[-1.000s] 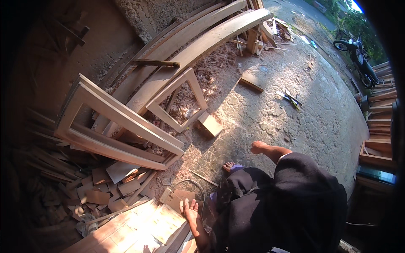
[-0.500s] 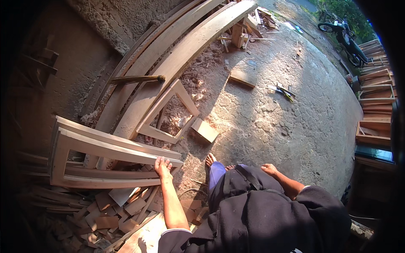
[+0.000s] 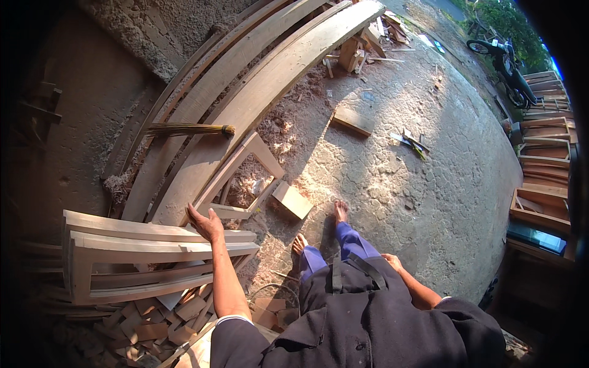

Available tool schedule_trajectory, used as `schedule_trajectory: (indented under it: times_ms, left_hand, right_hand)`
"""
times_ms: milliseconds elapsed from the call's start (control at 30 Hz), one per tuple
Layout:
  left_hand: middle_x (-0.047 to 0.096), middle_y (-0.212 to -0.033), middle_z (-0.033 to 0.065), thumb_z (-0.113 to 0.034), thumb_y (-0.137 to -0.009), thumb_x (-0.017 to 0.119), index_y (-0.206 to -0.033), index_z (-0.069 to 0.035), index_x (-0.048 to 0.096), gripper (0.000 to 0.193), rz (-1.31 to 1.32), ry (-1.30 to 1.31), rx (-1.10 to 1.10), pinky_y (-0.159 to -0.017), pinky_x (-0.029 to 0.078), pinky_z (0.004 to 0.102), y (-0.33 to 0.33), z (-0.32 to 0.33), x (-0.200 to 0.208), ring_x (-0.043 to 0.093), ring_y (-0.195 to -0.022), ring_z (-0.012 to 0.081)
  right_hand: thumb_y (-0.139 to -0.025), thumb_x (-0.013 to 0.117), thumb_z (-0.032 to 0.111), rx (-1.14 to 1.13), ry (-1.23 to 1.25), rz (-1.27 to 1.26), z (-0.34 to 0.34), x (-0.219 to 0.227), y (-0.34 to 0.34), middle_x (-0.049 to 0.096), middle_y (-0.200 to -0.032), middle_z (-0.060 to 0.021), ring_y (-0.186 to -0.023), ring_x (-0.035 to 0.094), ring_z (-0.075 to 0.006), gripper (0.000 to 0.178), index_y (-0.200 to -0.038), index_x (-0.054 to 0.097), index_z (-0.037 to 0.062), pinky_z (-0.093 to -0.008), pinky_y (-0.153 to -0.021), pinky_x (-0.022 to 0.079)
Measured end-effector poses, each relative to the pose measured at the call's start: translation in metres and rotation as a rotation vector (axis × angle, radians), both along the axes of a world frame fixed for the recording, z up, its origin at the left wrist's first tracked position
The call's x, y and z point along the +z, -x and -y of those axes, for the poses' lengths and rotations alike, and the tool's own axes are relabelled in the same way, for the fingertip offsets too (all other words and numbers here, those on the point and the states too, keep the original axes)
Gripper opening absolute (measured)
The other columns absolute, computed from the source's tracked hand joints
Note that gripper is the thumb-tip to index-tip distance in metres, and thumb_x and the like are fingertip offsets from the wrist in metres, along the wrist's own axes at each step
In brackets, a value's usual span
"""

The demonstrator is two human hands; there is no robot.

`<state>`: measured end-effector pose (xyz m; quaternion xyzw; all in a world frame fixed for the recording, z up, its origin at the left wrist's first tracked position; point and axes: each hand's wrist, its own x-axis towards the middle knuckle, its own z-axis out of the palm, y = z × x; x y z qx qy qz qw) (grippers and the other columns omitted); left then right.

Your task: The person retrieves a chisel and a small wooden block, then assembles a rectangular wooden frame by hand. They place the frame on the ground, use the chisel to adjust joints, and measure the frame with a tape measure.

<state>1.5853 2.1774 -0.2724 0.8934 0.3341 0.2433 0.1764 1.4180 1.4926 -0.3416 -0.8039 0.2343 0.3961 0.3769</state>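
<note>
My left hand [image 3: 207,226] reaches over a stack of long wooden frames [image 3: 153,247] leaning at the left. Its fingers are stretched out and the thumb stands apart, with nothing gripped that I can see. The fingertips are close to the lower corner of a smaller wooden frame [image 3: 265,158], though whether they touch it is unclear. Beside my right thigh hangs my right hand [image 3: 391,262], partly hidden by the dark clothing, so its fingers hardly show. A short wooden block [image 3: 292,200] lies on the ground beyond my left foot.
Long planks [image 3: 270,83] run away on the left, with a stick broom [image 3: 190,129] across them. Wood offcuts [image 3: 153,331] are heaped below the frames. Ahead lie a flat board [image 3: 353,121] and some tools [image 3: 412,145]. Wooden frames [image 3: 546,159] line the right; a motorcycle [image 3: 509,73] stands beyond.
My left hand has left the near end of the stacked frames and moved left and farther out, its fingers opening. One foot has stepped forward. The stack sits lower in view.
</note>
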Motion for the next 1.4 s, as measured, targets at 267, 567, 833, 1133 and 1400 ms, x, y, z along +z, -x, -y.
schedule_trajectory:
  times_ms: [267, 567, 833, 1133, 1400]
  left_hand:
    - [0.009, -0.17, 0.0101, -0.021, -0.085, 0.078, -0.163, -0.02, 0.01, 0.104, -0.907, 0.051, 0.054, -0.127, 0.012, 0.0512, -0.084, -0.001, 0.008, 0.009, -0.157, 0.0301]
    - [0.019, -0.167, 0.0105, -0.018, -0.083, 0.079, -0.161, -0.02, 0.019, 0.098, -0.784, -0.02, 0.013, -0.123, 0.025, 0.0482, -0.063, 0.036, -0.011, 0.022, -0.152, 0.0348]
    - [0.056, -0.122, 0.0101, -0.009, -0.07, 0.082, -0.13, -0.014, 0.059, 0.064, -0.761, -0.018, -0.2, -0.101, 0.041, 0.0498, -0.019, 0.057, -0.017, 0.05, -0.116, 0.0353]
    - [0.071, -0.103, 0.0129, -0.016, -0.073, 0.082, -0.111, -0.012, 0.066, 0.042, -0.624, 0.062, -0.314, -0.085, 0.051, 0.0508, -0.028, 0.084, -0.005, 0.065, -0.099, 0.0394]
    - [0.071, -0.092, 0.02, -0.028, -0.081, 0.08, -0.101, -0.005, 0.065, 0.034, -0.666, 0.072, -0.188, -0.073, 0.05, 0.0525, -0.067, 0.144, 0.132, 0.067, -0.089, 0.0445]
  right_hand:
    - [-0.096, 0.058, 0.036, -0.017, 0.074, -0.029, 0.055, 0.008, -0.14, 0.071, -0.122, -0.0171, -0.108, 0.07, -0.0285, 0.049, -0.131, 0.064, 0.0023, -0.0395, -0.093, 0.054]
    - [-0.1, 0.057, 0.029, -0.205, -0.169, -0.09, 0.034, 0.027, -0.24, 0.071, -0.112, -0.01, -0.093, 0.07, -0.0203, 0.047, -0.138, 0.058, 0.0029, -0.0352, -0.073, 0.054]
    - [-0.099, 0.058, 0.031, 0.133, -0.096, -0.054, -0.015, 0.022, -0.256, 0.073, -0.112, -0.0138, -0.095, 0.071, -0.0202, 0.049, -0.139, 0.058, 0.0036, -0.0354, -0.085, 0.055]
    - [-0.097, 0.057, 0.033, 0.157, -0.199, 0.015, -0.039, 0.047, -0.273, 0.072, -0.115, -0.0164, -0.097, 0.071, -0.0222, 0.052, -0.139, 0.057, 0.0017, -0.0367, -0.089, 0.054]
    - [-0.097, 0.061, 0.028, -0.218, -0.212, -0.109, 0.018, 0.007, -0.291, 0.071, -0.103, -0.0076, -0.081, 0.068, -0.0175, 0.043, -0.13, 0.064, 0.0025, -0.0323, -0.072, 0.056]
